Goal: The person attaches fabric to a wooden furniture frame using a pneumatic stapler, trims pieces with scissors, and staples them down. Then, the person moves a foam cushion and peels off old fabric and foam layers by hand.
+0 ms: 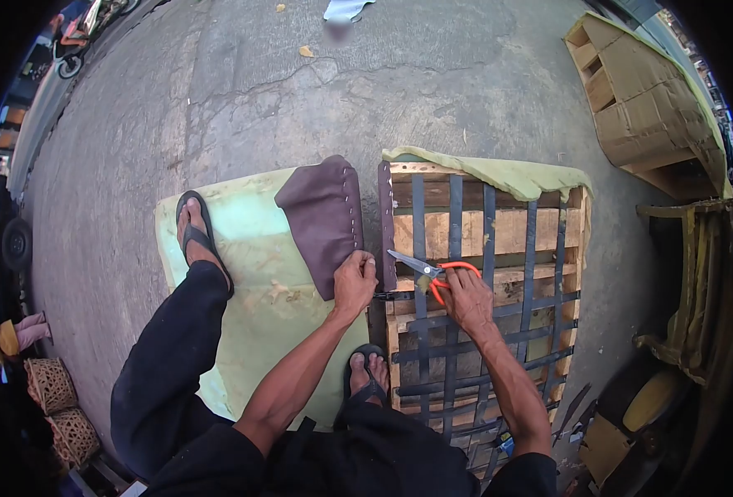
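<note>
My left hand (355,283) is closed at the edge of a maroon fabric piece (321,211), which has a row of pale stitches or staples along its right side. This fabric lies on a pale green foam pad (254,331). In my right hand (469,300) is a pair of scissors (416,263) with orange handles, its blades apart and pointing left. The scissors are over a wooden frame (586,240) crossed by black webbing straps (489,224). A narrow maroon strip (386,207) runs down the frame's left edge.
My sandalled feet stand on the foam pad. Another wooden frame covered with cardboard (644,99) sits at the upper right. Old chair parts (685,282) stand at the right. Woven baskets (52,385) are at the lower left, and a motorbike (89,33) at the upper left.
</note>
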Motion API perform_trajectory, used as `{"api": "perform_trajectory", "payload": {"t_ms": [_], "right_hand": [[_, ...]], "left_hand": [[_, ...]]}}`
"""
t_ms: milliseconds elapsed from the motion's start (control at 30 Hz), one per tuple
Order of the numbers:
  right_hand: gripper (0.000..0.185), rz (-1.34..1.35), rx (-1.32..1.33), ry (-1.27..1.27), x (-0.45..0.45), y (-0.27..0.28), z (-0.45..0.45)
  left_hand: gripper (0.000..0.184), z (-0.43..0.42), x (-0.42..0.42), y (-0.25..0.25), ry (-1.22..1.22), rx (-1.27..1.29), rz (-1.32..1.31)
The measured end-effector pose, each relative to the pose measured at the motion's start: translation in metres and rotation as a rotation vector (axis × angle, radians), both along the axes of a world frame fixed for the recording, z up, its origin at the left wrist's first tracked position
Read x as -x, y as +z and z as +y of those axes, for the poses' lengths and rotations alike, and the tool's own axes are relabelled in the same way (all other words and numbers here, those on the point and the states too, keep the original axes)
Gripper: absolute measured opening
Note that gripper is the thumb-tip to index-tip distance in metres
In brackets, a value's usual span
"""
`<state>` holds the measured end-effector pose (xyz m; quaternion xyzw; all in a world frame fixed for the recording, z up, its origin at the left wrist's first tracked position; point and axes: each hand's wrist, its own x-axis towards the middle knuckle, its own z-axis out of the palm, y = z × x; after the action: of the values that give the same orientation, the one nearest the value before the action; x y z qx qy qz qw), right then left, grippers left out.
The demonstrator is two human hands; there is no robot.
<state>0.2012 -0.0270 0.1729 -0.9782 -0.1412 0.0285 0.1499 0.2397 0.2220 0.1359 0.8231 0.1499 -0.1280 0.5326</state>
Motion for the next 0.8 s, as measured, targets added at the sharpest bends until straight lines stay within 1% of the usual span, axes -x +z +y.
{"api": "perform_trajectory", "payload": {"t_ms": [33,133,200,233,267,367,433,600,667,700,767,800], "right_hand": [[0.033,-0.046,0.041,0.046,-0.004,0.0,-0.001],[0.034,-0.042,0.011,0.071,-0.017,-0.003,0.002],[0.036,-0.053,0.0,0.062,-0.021,-0.003,-0.002],[0.038,-0.05,-0.01,0.053,-0.02,-0.002,-0.006],[0.04,-0.005,-0.004,0.038,-0.018,0.0,-0.01],[0.042,-0.033,-0.018,0.068,-0.018,0.002,-0.017],[0.042,-0.027,-0.02,0.078,-0.021,0.004,-0.016],[0.038,0.003,-0.022,0.082,-0.029,0.002,-0.012],[0.035,0.125,-0.115,0.071,-0.031,0.005,-0.009],[0.035,0.126,-0.113,0.066,-0.034,0.012,-0.006],[0.038,0.597,-0.225,-0.125,-0.037,0.028,0.001],[0.047,0.744,-0.393,-0.248,-0.033,0.017,0.005]], "left_hand": [[0.016,0.0,-0.001,-0.001,0.002,0.005,-0.002],[0.018,0.004,0.003,-0.004,0.025,0.052,-0.022],[0.018,0.008,0.002,-0.001,0.072,0.169,0.072],[0.018,0.012,0.003,0.0,0.076,0.167,0.071],[0.018,0.013,0.002,-0.001,0.044,0.17,0.071],[0.018,0.014,0.0,-0.005,0.008,0.192,0.078],[0.019,0.012,-0.001,-0.007,0.002,0.206,0.089],[0.019,0.018,-0.006,-0.007,0.095,0.386,0.127],[0.019,0.018,-0.006,-0.007,0.107,0.397,0.141],[0.019,0.018,-0.006,-0.007,0.119,0.407,0.152],[0.019,0.018,-0.005,-0.007,0.114,0.409,0.151],[0.019,0.018,-0.006,-0.007,0.116,0.412,0.142]]}}
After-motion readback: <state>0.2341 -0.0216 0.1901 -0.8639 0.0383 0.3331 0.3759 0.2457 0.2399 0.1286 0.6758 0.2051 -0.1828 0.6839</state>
